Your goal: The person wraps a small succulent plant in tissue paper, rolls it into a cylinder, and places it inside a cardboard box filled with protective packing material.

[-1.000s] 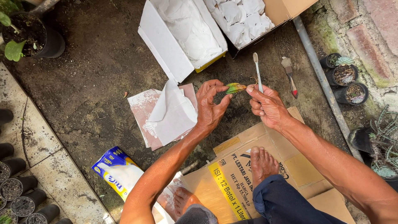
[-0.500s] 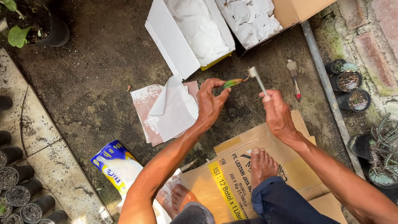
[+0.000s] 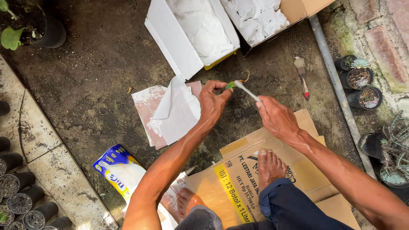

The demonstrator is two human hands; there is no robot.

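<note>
The small plant [image 3: 232, 84] is mostly hidden: only a green tip and some brown roots show past the fingertips of the left hand [image 3: 213, 104], which pinches it closed over the bare dirt. The right hand [image 3: 276, 117] is wrapped around a toothbrush [image 3: 248, 91], whose head lies against the plant (the bristles are too small to make out). At twelve o'clock from the hands two open boxes, one white [image 3: 170, 40] and one brown [image 3: 294, 9], hold crumpled white paper and are cut off by the top edge. At nine o'clock lies a folded white sheet [image 3: 177, 113]; at two o'clock a paintbrush [image 3: 302, 76] lies near a grey pipe [image 3: 336, 85]. At six o'clock a bare foot [image 3: 269, 167] rests on flattened cardboard [image 3: 306, 170].
</note>
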